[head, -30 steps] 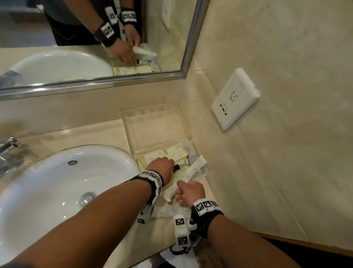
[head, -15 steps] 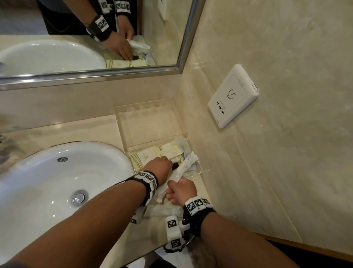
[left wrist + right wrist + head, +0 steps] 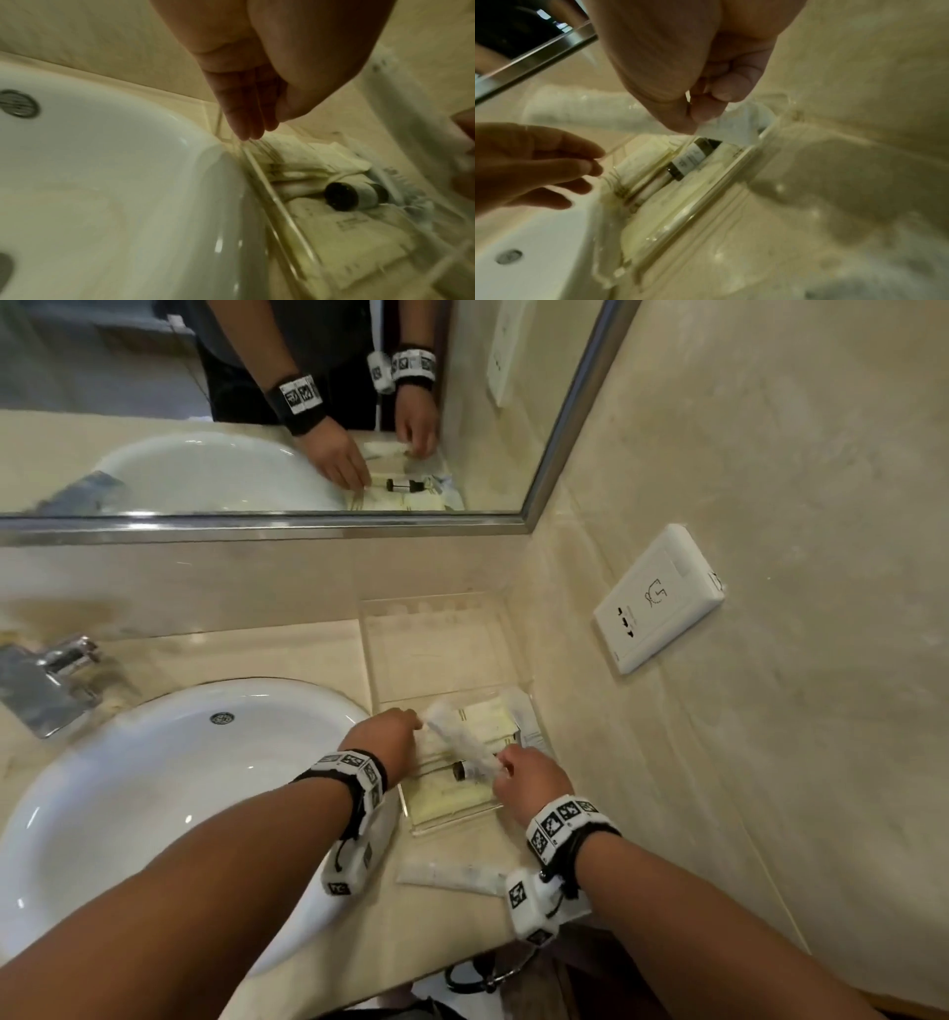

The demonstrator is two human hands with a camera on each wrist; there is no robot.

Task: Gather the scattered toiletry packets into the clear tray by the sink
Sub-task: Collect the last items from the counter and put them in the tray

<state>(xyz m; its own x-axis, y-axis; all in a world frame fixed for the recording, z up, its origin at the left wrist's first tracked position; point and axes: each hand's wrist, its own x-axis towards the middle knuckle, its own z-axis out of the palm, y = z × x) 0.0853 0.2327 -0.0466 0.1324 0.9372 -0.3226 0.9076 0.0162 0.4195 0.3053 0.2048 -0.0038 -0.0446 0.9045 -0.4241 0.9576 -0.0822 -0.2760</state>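
A clear tray stands on the counter right of the sink, between basin and wall. Its near half holds several cream packets and a small dark-capped bottle. My right hand pinches one end of a long white packet, which slants over the tray's contents toward the far left. The right wrist view shows the pinch on the wrapper above the bottle. My left hand hovers at the tray's left edge with fingers straight, holding nothing.
One flat white packet lies on the counter in front of the tray, between my wrists. The white sink and chrome faucet are to the left. A wall socket sits on the right wall, a mirror behind.
My right hand has swung the long white packet from pointing far right to slanting far left over the tray. My left hand has come off the bottle and opened at the tray's left side.
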